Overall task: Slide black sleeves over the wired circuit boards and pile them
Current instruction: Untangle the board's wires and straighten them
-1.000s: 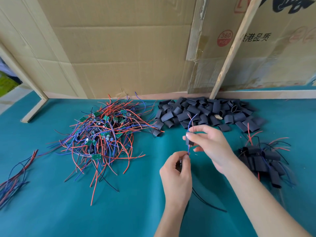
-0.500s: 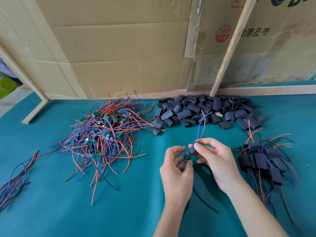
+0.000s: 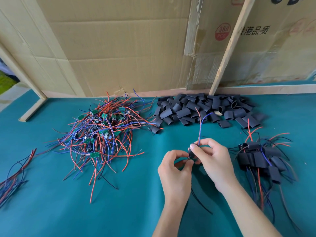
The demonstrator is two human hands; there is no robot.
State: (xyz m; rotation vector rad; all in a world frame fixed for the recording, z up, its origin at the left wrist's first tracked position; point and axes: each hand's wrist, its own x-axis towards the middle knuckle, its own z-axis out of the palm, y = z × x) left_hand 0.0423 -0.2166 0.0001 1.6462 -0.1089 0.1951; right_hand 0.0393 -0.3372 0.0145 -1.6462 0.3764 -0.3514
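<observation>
Both hands raised and meeting at centre, each in a pinch grip.
Your left hand (image 3: 176,170) curls thumb and forefinger together at its upper right; your right hand (image 3: 213,159) angles in from the right, thumb and fingers (image 3: 194,147) pinched, forearms converging from below.

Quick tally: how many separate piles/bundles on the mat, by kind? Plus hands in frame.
Bare wired circuit boards pile: 1
Empty black sleeves pile: 1
Finished sleeved boards pile: 1
Loose wire bundle: 1
Hands, left hand and right hand, both on one sleeve: 2
Total: 4 piles, 2 hands
</observation>
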